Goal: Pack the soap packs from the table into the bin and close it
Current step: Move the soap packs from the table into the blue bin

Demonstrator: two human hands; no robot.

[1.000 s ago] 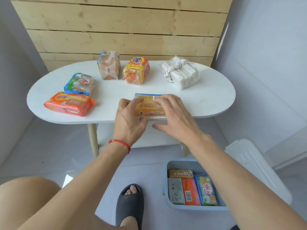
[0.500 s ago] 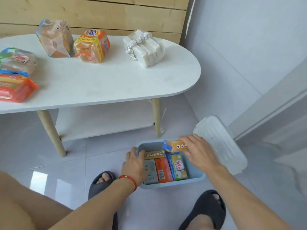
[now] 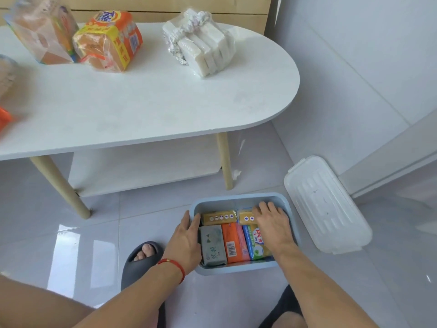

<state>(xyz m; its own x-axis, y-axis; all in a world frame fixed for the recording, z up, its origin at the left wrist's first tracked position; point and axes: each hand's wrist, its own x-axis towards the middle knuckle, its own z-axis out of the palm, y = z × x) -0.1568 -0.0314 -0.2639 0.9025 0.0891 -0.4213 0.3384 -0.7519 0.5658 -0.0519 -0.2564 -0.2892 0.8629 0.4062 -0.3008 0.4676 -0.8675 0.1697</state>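
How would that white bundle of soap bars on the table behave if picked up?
The white soap bundle probably feels heavy for its size: several solid bars packed side by side. Its crinkled clear wrap looks loose, so bars might shift and the film may slip. Lying broad on the table, it would likely slide, not roll.

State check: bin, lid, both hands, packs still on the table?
bin: open, on floor, partly filled.
lid: off, flat on floor right of bin.
left hand: holds bin's left wall.
right hand: flat on yellow pack inside bin.
Tide pack: on table, unpacked.
white pack: on table, unpacked.
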